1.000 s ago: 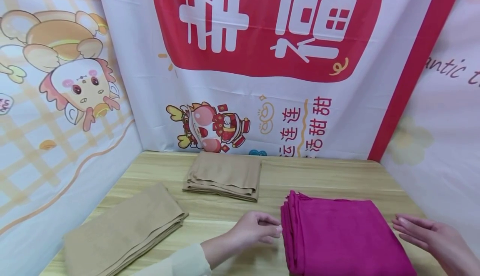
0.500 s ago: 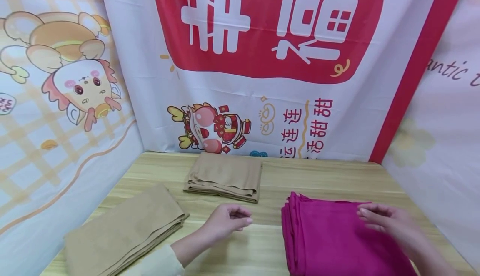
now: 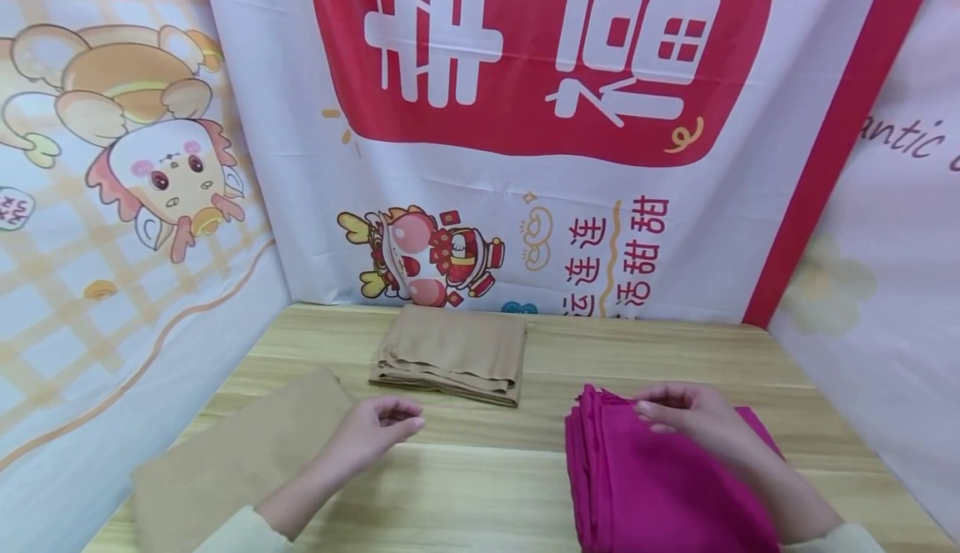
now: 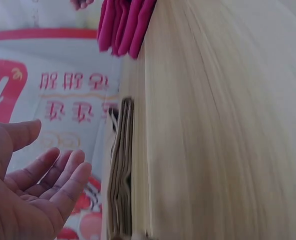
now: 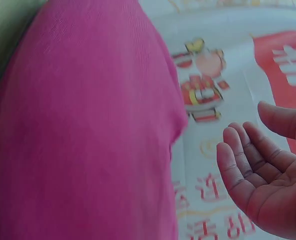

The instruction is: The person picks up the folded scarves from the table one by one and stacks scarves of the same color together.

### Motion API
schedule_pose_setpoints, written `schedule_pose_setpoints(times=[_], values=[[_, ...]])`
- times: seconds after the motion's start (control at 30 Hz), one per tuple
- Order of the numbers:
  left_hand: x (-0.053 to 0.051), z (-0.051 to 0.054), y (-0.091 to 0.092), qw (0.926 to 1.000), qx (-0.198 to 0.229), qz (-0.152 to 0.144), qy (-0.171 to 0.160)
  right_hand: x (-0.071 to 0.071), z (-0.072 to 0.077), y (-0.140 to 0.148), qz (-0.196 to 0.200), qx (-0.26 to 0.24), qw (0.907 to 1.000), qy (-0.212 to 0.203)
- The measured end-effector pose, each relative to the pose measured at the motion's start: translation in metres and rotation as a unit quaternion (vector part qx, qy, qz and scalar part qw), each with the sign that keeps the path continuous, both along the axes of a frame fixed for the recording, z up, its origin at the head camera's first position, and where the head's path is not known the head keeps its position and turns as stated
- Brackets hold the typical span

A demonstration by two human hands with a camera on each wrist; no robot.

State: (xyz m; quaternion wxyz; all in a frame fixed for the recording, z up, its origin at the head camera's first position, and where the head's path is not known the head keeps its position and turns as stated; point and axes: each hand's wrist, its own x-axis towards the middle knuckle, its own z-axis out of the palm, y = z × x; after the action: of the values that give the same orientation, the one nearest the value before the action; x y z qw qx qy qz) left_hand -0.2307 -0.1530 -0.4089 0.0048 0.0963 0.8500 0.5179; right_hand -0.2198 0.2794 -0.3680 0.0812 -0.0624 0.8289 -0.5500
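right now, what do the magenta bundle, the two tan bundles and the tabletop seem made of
Magenta bundle: probably woven fabric, matte; soft folds, fine surface lines up close.
Far tan bundle and left tan bundle: likely dull, smooth cloth; the far one shows thin, wavy-edged layers.
Tabletop: wood or wood-look laminate, perhaps satin; streaky grain fits either.

A thickly folded magenta cloth (image 3: 645, 495) lies at the right. A folded tan cloth (image 3: 225, 461) slants at the left. Another tan cloth (image 3: 459, 349), also folded, lies farther back.

A seemingly wooden table (image 3: 472, 486) bears two tan cloths (image 3: 453, 353) (image 3: 240, 453), one magenta cloth (image 3: 645, 486).
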Motion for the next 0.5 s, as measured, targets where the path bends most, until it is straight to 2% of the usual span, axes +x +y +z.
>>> schedule_pose_setpoints(times=[0.17, 0.27, 0.43, 0.5], values=[[0.002, 0.000, -0.033, 0.9973, -0.051, 0.048, 0.020, -0.012, 0.004, -0.031, 0.047, -0.012, 0.9988, 0.006], [0.007, 0.001, -0.052, 0.9942, -0.080, 0.066, 0.027, -0.019, 0.005, -0.054, 0.074, -0.025, 0.9968, 0.014], [0.016, 0.004, -0.084, 0.9866, -0.124, 0.103, 0.028, -0.030, 0.004, -0.095, 0.108, -0.034, 0.9933, 0.025], [0.020, 0.005, -0.097, 0.9807, -0.152, 0.117, 0.037, -0.034, 0.004, -0.113, 0.119, -0.030, 0.9920, 0.028]])
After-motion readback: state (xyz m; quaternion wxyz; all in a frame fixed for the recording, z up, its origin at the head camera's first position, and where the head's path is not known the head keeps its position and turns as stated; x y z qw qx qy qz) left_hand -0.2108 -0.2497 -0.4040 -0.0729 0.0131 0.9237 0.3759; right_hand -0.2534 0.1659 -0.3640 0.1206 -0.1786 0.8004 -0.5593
